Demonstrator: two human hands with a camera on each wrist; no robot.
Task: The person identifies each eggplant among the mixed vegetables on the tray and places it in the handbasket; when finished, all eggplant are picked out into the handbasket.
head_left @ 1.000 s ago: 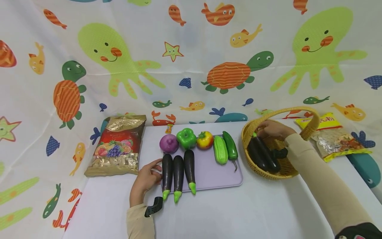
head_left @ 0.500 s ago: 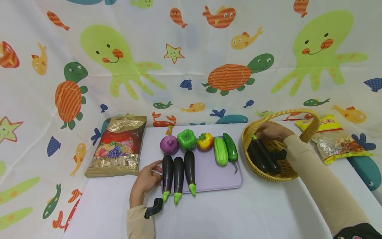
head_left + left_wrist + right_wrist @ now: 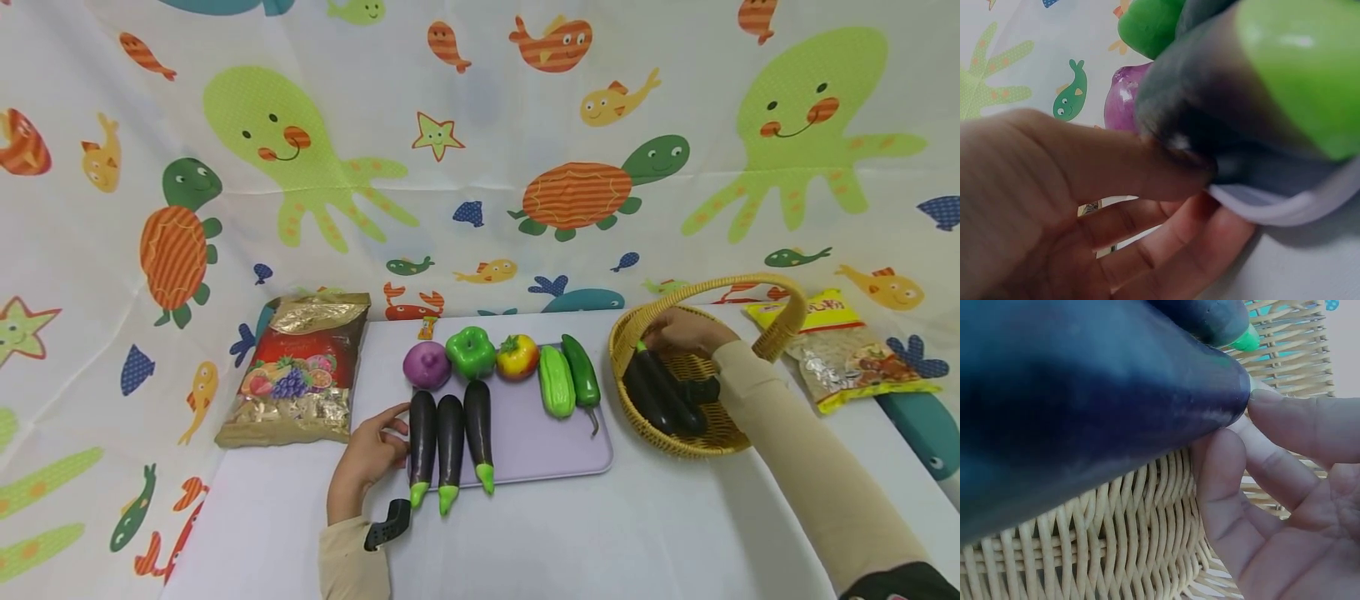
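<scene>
In the head view my right hand reaches into a wicker basket. Its thumb and fingers pinch the narrow end of an eggplant, seen close in the right wrist view. A second eggplant with a green cap lies alongside it in the basket. On the left, my left hand is at the edge of a lilac tray. The left wrist view shows its thumb against the leftmost eggplant, its other fingers outside the tray rim. Three eggplants lie side by side, caps over the near edge.
An onion, a green pepper, a red-yellow pepper, a cucumber-like vegetable and a green chili line the tray's far and right sides. Bags stand left and right. The basket handle arches over my right wrist.
The view has shifted very slightly. Both hands, the eggplants and the basket keep their places.
</scene>
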